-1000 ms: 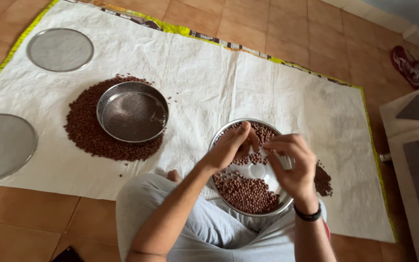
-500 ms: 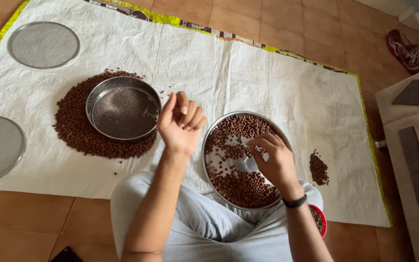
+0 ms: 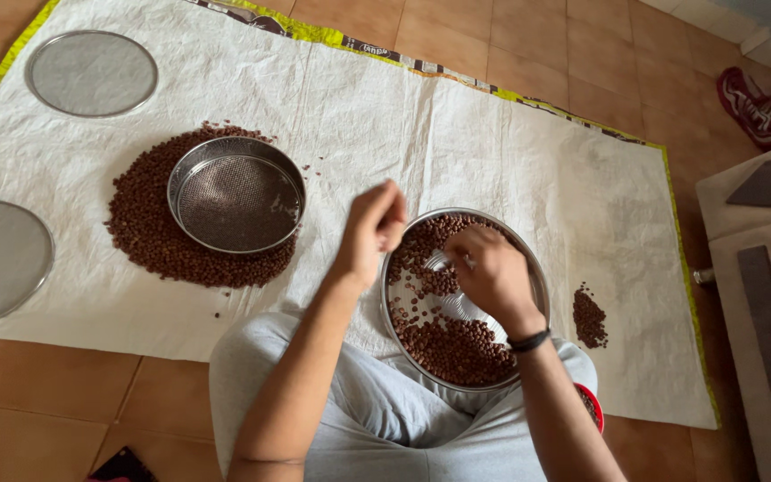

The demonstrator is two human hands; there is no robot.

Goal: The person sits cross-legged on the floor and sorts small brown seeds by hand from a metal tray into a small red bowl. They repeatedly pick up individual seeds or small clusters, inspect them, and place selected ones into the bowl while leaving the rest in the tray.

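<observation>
My right hand (image 3: 491,275) in steel bowl (image 3: 537,277) at 5 o'clock, fingers curled down on brown beans (image 3: 457,344). My left hand (image 3: 369,228) at bowl's 9 o'clock rim, fingers bunched together; cannot tell if pinching anything. Sieve (image 3: 236,194) on bean pile (image 3: 145,232), 10 o'clock.

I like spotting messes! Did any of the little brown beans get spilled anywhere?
Yes. A few small brown beans lie loose on the white woven sheet, strayed from the big pile around the round metal sieve. A separate small heap sits right of the steel bowl.
</observation>
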